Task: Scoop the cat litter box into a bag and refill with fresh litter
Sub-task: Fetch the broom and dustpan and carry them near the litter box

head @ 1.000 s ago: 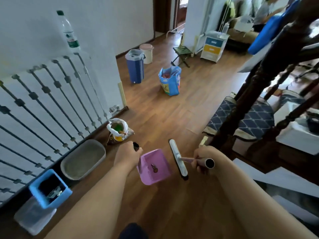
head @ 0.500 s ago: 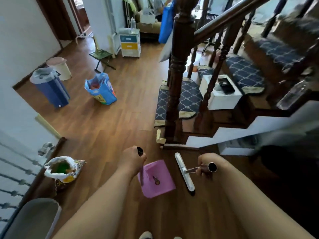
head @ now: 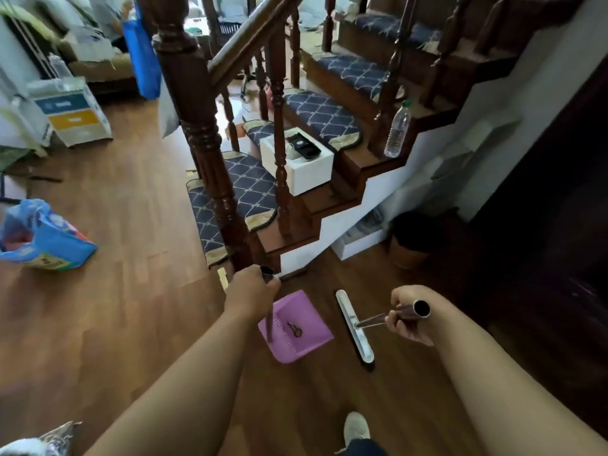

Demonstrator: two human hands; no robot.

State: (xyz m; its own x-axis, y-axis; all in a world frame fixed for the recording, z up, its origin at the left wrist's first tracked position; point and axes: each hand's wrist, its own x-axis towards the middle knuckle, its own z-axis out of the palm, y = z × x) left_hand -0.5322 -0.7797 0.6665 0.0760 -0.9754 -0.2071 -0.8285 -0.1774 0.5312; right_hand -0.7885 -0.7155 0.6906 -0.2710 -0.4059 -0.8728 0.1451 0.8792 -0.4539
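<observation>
My left hand (head: pixel 251 288) grips the top of the long handle of a pink dustpan (head: pixel 296 325), which hangs just above the wooden floor with a small brown clump in its tray. My right hand (head: pixel 408 319) grips the metal handle of a broom, whose flat white head (head: pixel 354 327) lies to the right of the dustpan. A blue litter bag (head: pixel 42 238) stands open at the left edge. The rim of a white bag (head: pixel 49 439) shows at the bottom left corner. The litter box is out of view.
A dark wooden staircase with a thick newel post (head: pixel 204 139) and blue patterned step mats (head: pixel 230 199) rises straight ahead. A white box (head: pixel 306 166) and a water bottle (head: pixel 396 130) sit on the steps. A dark bin (head: pixel 414 238) stands under the stairs. My shoe (head: pixel 355 429) is below.
The view has swung right, away from the litter box and white railing, toward the staircase. Both hands keep their hold on the dustpan and broom, which moved along with me.
</observation>
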